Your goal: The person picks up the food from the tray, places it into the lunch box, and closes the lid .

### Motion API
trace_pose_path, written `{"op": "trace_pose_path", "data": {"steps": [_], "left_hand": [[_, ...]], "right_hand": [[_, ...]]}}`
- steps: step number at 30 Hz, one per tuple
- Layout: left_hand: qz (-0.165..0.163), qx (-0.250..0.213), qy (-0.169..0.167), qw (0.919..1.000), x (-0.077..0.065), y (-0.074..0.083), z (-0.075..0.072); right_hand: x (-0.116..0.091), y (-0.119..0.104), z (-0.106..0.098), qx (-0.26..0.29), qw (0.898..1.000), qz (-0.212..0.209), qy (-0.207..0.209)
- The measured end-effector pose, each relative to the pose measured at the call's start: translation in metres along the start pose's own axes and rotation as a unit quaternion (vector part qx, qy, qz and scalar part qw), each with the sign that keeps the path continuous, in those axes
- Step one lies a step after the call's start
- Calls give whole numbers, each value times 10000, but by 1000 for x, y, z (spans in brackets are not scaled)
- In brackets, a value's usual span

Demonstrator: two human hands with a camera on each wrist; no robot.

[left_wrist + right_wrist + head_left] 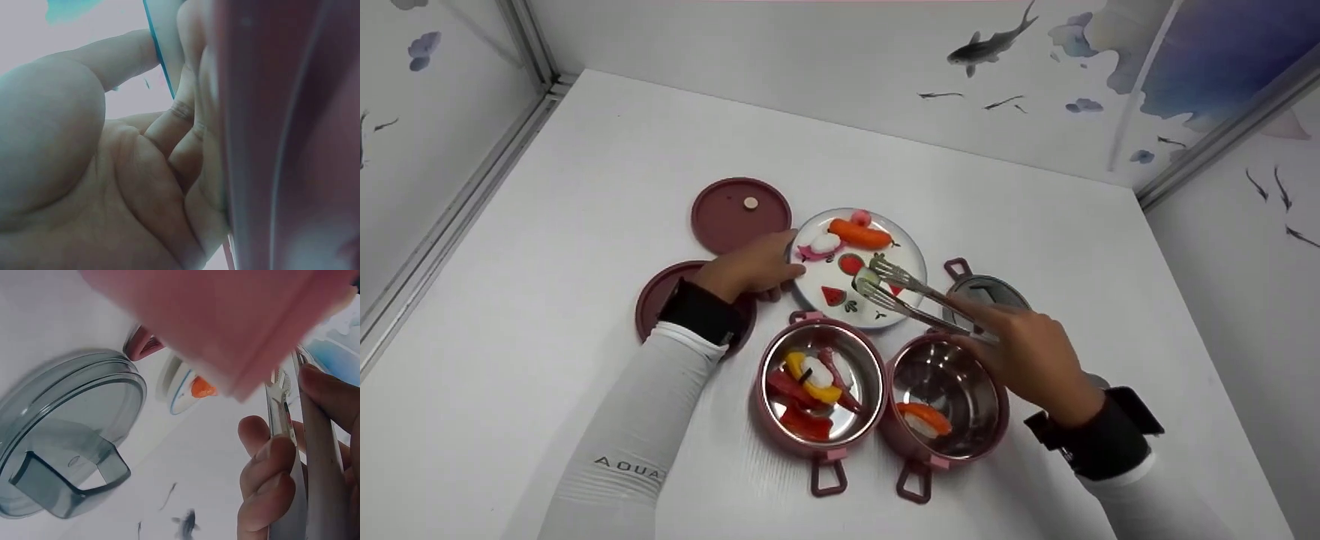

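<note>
My left hand [757, 264] grips the left rim of a white plate [817, 281] with a blue edge; the left wrist view shows fingers at that rim. My right hand [1027, 352] holds metal tongs [919, 289] over the plate. The tong tips stand on either side of a pale green and white food piece [867, 280]; whether they touch it I cannot tell. Also on the plate lie an orange carrot-like toy [861, 235], a white-and-pink sushi piece [823, 244] and a small pink ball [861, 217]. Printed fruit decorates its surface.
Near me, a left pot [765, 409] contains several toy sushi and red pieces. Beside it, another pot [1001, 416] has one orange-topped sushi [924, 418]. Two dark red lids [727, 225] lie left; a clear grey lid [67, 433] lies right of the plate.
</note>
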State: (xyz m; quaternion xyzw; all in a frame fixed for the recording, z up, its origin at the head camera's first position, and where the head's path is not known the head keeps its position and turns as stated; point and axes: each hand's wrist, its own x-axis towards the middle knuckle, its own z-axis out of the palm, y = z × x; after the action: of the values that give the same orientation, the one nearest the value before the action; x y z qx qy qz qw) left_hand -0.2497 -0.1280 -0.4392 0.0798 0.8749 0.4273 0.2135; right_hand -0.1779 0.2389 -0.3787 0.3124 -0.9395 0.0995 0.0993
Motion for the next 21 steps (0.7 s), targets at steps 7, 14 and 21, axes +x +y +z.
{"op": "trace_pose_path", "data": {"steps": [7,14,21], "left_hand": [[-46,37,15,10000,-3,-1,0],[-131,26,26,9999,-4,-6,0],[-21,150,-11,9999,-2,0,0]], "right_hand": [[-39,-13,-19,267,9991,9,332],[-67,-24,-34,582,9973,-109,429],[-105,-21,-35,582,9965,407,434]]}}
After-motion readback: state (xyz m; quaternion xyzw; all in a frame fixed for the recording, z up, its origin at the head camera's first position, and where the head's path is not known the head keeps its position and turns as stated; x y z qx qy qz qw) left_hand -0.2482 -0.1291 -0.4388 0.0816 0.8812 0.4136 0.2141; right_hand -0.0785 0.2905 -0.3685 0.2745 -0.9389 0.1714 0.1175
